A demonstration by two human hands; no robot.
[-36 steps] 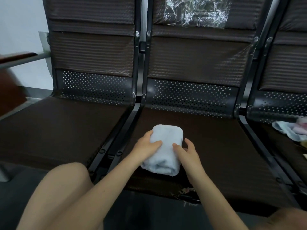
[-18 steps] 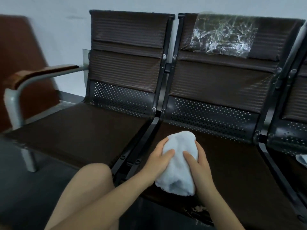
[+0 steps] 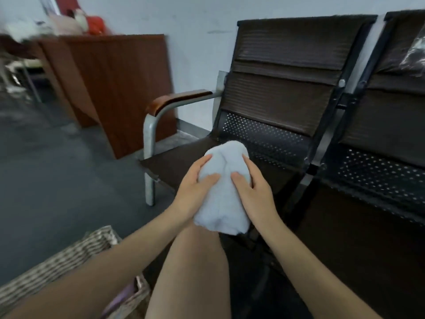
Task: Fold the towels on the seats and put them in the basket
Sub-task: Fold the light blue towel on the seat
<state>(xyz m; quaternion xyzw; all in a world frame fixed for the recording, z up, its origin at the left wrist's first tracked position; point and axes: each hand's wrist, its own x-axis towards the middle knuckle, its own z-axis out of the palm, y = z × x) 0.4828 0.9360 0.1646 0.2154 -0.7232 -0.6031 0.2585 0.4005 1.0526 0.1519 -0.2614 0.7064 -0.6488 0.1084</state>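
A person's two hands hold a folded pale-blue towel [image 3: 224, 192] in the air, above a bare knee [image 3: 195, 245] and in front of the front edge of the end seat [image 3: 174, 162] in a row of dark brown seats. The left hand [image 3: 195, 192] grips the towel's left side, thumb across the top face and fingers curled round the edge. The right hand [image 3: 253, 192] grips the right side the same way, thumb lying on top, fingers wrapped behind. Each grip is curled tight onto the cloth, with the bundle pressed between the two palms.

The towel is clear of the seat pad; its lower end hangs just over the knee.

A woven basket [image 3: 69, 256] stands on the grey floor [image 3: 57, 169] at lower left, partly hidden by the left forearm; something purple shows inside its near corner.

The end seat has a metal armrest [image 3: 179, 100] with a wooden top at its left edge and a perforated panel at the back. The next seat [image 3: 368, 215] lies to the right, with crinkled clear plastic [image 3: 414, 54] on its backrest at the frame's right edge.

A reddish-brown wooden panel [image 3: 119, 88] stands against the wall behind the armrest, and blurred red and white objects sit on top at upper left.
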